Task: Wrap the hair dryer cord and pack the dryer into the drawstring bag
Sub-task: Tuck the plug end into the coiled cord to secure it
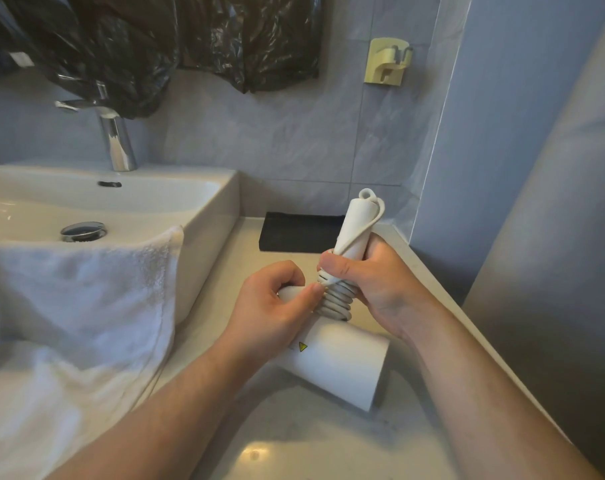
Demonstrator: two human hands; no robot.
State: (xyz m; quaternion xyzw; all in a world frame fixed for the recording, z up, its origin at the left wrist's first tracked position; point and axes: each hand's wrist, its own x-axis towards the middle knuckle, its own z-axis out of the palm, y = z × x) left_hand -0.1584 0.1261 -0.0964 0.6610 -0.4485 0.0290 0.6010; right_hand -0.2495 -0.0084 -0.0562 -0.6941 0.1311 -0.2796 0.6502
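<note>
head view | white cylindrical plastic hair dryer (342, 362) lies on pale stone counter (311, 445), just right of white ceramic basin (207, 202) | barrel axis runs near-right to far-left; handle stands up, tilted away | white rubbery cord (335, 301) coiled round handle base | right hand (380, 278) grips handle over cord | left hand (270, 306), fingers curled, pinches cord at coils

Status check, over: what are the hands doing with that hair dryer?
Right hand grips the hair dryer handle. Left hand holds its barrel, thumb on cord coils. Barrel rests on countertop. Nothing in the way.
</note>
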